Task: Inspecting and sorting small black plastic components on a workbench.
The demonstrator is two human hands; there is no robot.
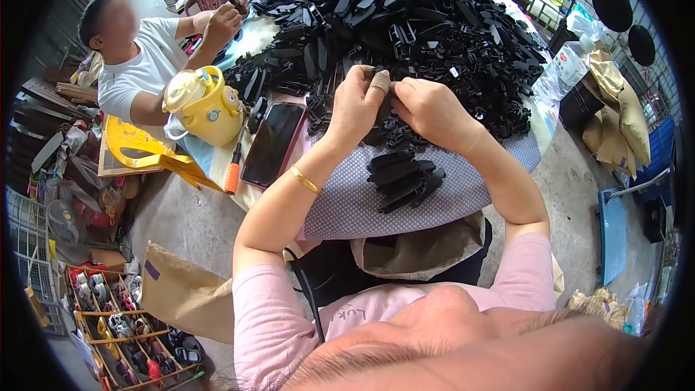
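Both hands meet over the near side of a big heap of black plastic parts. My left hand is closed on a small dark plastic part, most of it hidden by the fingers; a tan wrap covers one of its fingertips. Close beside it, my right hand pinches at the same part with thumb and fingers together. Below the hands, a small pile of long black plastic parts lies on the dotted tablecloth, apart from the heap.
Left of my forearm lie a phone, an orange-handled screwdriver and a yellow jug. A co-worker sits at the far left, hands raised with a dark part. A sack hangs open at my lap; a clear bottle stands right.
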